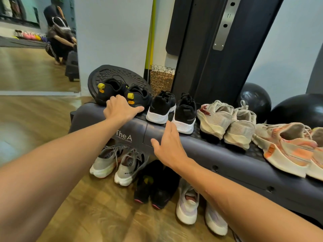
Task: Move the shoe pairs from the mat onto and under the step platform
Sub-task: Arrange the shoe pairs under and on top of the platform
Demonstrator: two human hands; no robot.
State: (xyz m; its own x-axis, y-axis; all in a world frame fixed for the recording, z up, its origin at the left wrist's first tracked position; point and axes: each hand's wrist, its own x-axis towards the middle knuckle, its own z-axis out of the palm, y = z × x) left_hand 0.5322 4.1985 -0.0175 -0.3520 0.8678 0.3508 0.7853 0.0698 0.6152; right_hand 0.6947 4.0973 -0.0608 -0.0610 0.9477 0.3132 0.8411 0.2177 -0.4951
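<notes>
Dark grey plastic — that is the long step platform (201, 151) you are crouching at, and it is filling up. Along its top, four pairs are sitting heels toward you: the black shoes with yellow heel tabs (122, 94) at the far left, the black knit trainers with white soles (172, 110), the cream mesh runners (227, 122) and the peach-and-cream sneakers (288, 149) at the right end. Below, on the wood floor at the platform's foot, the grey laced runners (117, 163), the black shoes with pink soles (153, 186) and the pale lilac trainers (197, 205) are lying toes tucked under.

Your left hand (120, 109) is resting on the platform's edge with spread, relaxed fingers just touching the yellow-tabbed pair — not gripping it. Your right hand (168, 145) is hovering loose and empty over the front face.

No mat is showing here, so I am judging the job nearly finished; whether pairs are waiting elsewhere, I cannot tell.
</notes>
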